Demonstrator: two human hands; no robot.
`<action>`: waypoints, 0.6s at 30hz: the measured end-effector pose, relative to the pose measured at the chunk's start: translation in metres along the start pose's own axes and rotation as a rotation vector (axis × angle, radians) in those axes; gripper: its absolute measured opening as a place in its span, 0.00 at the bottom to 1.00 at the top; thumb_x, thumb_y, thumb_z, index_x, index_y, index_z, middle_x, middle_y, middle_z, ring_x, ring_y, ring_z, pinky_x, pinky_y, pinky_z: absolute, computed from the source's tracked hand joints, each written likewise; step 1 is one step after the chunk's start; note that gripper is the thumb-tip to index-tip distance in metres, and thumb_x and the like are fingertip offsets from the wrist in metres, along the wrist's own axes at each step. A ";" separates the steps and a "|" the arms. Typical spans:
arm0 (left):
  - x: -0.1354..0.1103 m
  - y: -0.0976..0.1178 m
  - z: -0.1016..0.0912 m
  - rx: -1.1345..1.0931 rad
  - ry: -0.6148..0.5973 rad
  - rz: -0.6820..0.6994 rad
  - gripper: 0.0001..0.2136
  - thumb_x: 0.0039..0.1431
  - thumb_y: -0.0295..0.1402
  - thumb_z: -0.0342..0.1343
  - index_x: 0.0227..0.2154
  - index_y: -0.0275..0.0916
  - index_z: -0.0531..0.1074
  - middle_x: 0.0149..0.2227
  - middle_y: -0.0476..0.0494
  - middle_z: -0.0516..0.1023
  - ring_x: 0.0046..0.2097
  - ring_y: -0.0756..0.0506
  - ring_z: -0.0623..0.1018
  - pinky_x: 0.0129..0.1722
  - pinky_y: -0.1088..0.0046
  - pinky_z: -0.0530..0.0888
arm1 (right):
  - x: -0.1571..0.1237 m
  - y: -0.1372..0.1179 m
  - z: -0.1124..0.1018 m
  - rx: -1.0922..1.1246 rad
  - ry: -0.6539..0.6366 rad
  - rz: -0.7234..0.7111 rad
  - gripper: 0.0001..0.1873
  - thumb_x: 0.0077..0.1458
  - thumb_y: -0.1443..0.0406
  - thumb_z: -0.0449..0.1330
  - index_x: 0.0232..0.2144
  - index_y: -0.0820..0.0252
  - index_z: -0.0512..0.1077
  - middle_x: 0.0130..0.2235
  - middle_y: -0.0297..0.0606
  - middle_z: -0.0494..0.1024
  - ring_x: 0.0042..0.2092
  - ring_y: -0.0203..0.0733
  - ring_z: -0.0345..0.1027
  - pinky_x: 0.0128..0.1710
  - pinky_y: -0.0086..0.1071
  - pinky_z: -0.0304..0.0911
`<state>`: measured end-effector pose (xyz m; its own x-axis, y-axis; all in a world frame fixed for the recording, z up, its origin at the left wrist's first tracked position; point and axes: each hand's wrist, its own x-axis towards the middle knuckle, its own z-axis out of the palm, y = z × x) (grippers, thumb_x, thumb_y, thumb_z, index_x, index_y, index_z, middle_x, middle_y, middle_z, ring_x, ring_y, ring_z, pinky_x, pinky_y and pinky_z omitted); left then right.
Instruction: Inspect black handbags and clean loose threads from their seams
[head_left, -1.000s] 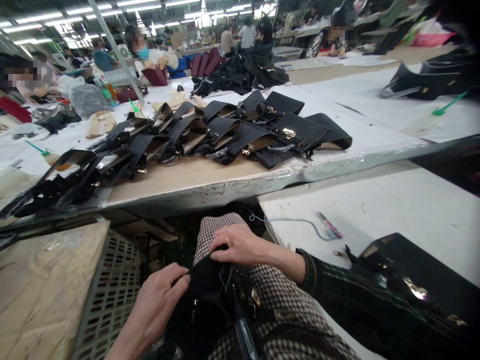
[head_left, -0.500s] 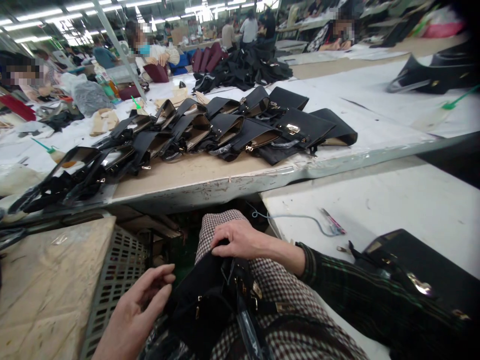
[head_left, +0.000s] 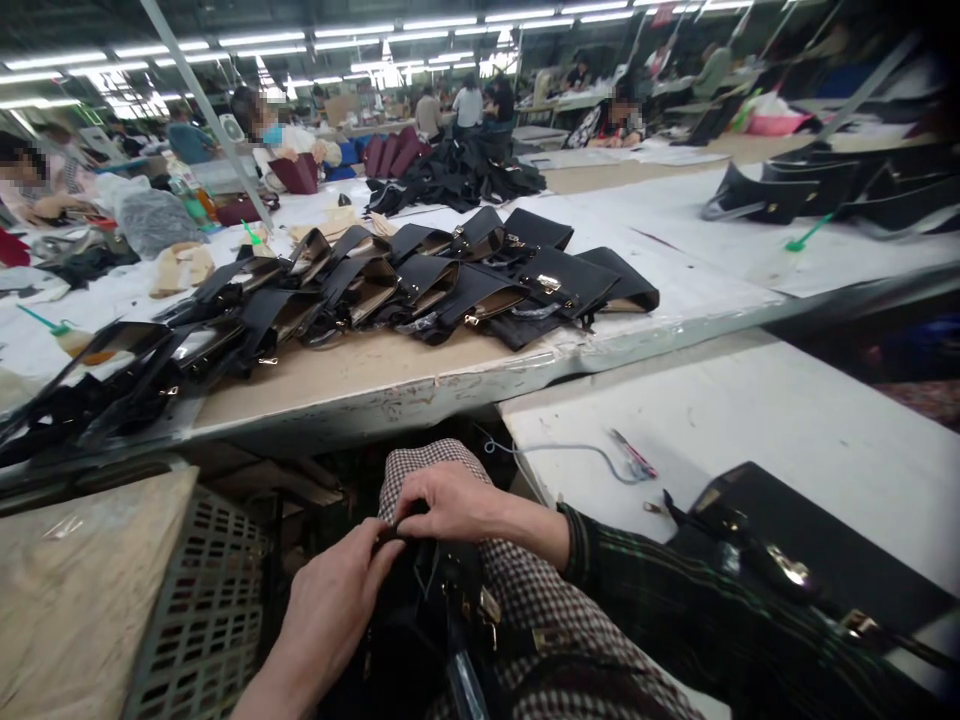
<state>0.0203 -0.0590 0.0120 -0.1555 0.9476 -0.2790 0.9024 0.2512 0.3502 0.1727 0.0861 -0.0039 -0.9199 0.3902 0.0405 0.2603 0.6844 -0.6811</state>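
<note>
A black handbag (head_left: 409, 625) with gold-coloured metal fittings lies on my lap, over brown-and-white checked cloth (head_left: 517, 590). My left hand (head_left: 334, 590) pinches the bag's upper edge between thumb and fingers. Right beside it, my right hand (head_left: 442, 505) grips the same edge with curled fingers, and the two hands nearly touch. A clear-wrapped strap (head_left: 465, 670) hangs down the bag's front. Another black handbag (head_left: 810, 540) with a gold clasp lies on the white side table, partly behind my right sleeve.
Several black handbags (head_left: 427, 290) lie in rows on the long workbench (head_left: 360, 395) ahead. Red-handled snips (head_left: 636, 455) on a blue cord rest on the white side table (head_left: 750, 390). A plastic crate (head_left: 202, 600) stands at left. Co-workers sit across the bench.
My left hand has moved up and right from its open position and closed on the bag's edge beside my right hand. The camera view has turned slightly right.
</note>
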 end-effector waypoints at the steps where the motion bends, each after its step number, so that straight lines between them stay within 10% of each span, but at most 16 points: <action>1: 0.004 0.004 -0.001 -0.044 -0.025 0.011 0.12 0.68 0.40 0.42 0.46 0.47 0.68 0.41 0.44 0.81 0.44 0.39 0.81 0.36 0.71 0.66 | -0.001 -0.002 -0.001 -0.006 0.027 -0.013 0.08 0.52 0.63 0.63 0.36 0.56 0.78 0.37 0.33 0.80 0.40 0.39 0.71 0.39 0.30 0.61; 12: 0.048 0.003 0.004 -0.157 -0.075 -0.017 0.08 0.57 0.32 0.50 0.36 0.42 0.74 0.35 0.43 0.82 0.40 0.41 0.79 0.36 0.72 0.67 | -0.065 -0.074 0.027 -0.110 0.324 -0.179 0.24 0.56 0.45 0.57 0.41 0.58 0.69 0.53 0.44 0.72 0.60 0.51 0.56 0.62 0.49 0.46; 18: 0.051 0.010 -0.010 -0.266 -0.119 0.050 0.07 0.53 0.35 0.55 0.29 0.37 0.74 0.30 0.47 0.80 0.35 0.43 0.77 0.33 0.74 0.67 | -0.067 -0.067 0.035 -0.088 0.369 -0.074 0.19 0.53 0.48 0.63 0.31 0.57 0.66 0.34 0.34 0.73 0.45 0.45 0.66 0.64 0.53 0.40</action>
<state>0.0174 -0.0061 0.0103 -0.0513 0.9341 -0.3532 0.7684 0.2628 0.5836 0.2067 -0.0074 0.0136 -0.7737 0.5226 0.3582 0.2363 0.7626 -0.6022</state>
